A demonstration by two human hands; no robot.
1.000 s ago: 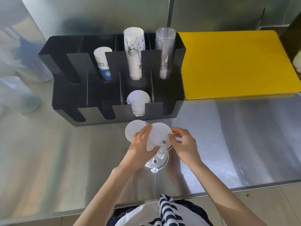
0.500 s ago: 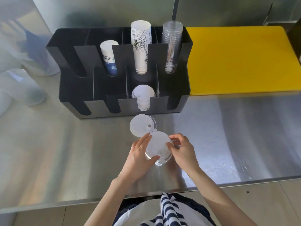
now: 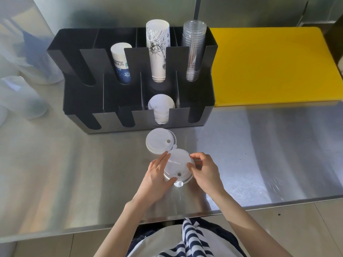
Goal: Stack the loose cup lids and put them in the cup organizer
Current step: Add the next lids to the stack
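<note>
1. Head view, centre: lids are held between both hands just above the steel counter (image 3: pixel 74 173). A translucent white lid (image 3: pixel 177 163) is gripped from the left by the left hand (image 3: pixel 157 175), thumb under the near rim and fingers curled along the far edge, and from the right by the right hand (image 3: pixel 206 171), fingertips pinched on the rim.
2. A clear lid (image 3: pixel 182 179) is seen directly beneath the held one, its rim and tab showing at the near side; whether it is pressed fully home cannot be told.
3. Another white lid (image 3: pixel 158 141) is left lying flat on the counter, just beyond the hands and in front of the organizer, apparently touching the held lid's far edge.
4. Head view, back: the black cup organizer (image 3: pixel 209 101) is set on the counter. A stack of white lids (image 3: pixel 161 108) is kept in its front row, third slot from the left.
5. Three cup stacks are stood in the rear row: a short printed one (image 3: pixel 121 62), a tall white one (image 3: pixel 157 51) and a clear one (image 3: pixel 194 51).
6. A yellow cutting board (image 3: pixel 269 65) is laid just right of the organizer.
</note>
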